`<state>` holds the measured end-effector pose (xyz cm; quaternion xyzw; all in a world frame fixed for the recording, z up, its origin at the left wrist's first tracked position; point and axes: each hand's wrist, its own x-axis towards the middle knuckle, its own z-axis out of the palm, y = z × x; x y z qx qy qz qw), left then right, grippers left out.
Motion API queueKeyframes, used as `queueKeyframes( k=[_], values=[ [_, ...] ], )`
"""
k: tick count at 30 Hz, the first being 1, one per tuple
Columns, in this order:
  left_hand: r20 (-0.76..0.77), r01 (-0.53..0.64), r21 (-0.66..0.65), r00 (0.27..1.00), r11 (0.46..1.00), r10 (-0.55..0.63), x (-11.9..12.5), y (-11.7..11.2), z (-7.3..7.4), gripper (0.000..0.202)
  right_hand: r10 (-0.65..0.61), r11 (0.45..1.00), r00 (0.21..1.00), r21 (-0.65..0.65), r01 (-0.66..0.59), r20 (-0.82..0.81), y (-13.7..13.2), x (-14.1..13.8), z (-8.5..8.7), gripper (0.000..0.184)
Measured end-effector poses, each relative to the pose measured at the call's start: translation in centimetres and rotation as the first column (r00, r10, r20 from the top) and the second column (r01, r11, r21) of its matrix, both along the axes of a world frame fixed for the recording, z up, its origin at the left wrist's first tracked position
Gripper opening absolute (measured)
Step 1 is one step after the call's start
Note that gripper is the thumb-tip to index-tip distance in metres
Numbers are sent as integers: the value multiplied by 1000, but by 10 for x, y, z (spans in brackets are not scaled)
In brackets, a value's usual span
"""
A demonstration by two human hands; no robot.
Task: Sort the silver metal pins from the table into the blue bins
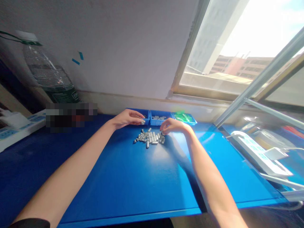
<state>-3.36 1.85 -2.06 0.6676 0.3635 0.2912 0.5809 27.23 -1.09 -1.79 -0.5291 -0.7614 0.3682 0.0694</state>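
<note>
A loose pile of small grey metal cylinders (pixel 152 138) lies on the blue table, longer ones to the right and shorter ones to the left. My left hand (pixel 127 118) is closed in a pinch on a small metal piece (pixel 142 122), at the front of the left blue bin (pixel 147 121). My right hand (pixel 173 126) is at the right edge of the pile with its fingers curled together. Whether anything sits between those fingertips is hidden. In the middle blue bin (pixel 156 122) lie several grey pieces.
The right blue bin (pixel 193 122) holds a green plastic bag (pixel 182 116). A large bottle (pixel 47 69) stands at the left near a power strip (pixel 4 139). On the right are a metal frame bar (pixel 237 104) and another power strip (pixel 258 152). Wall and window close off the back.
</note>
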Motion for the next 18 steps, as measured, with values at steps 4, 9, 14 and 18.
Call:
queueKeyframes(
  k=[4, 9, 14, 18],
  values=[
    [24, 5, -79, 1000, 997, -3, -1, 0, -2, 42, -24, 998, 987, -65, 14, -160, 0, 6, -1, 30],
    [2, 30, -107, 1000, 994, -30, -2, 0, -1, 42, -32, 996, 968, -90, 10, -249, -3, 7, 0, 31],
    [-64, 36, -52, 997, 998, -39, -4, 2, -4, 46, -34, 995, 956, -98, 6, -290, -5, 7, 2, 30],
    [-53, 1, -24, 999, 1000, -2, -4, 4, -5, 52, -29, 996, 953, -92, 1, -301, -4, 7, 2, 27]
  ],
)
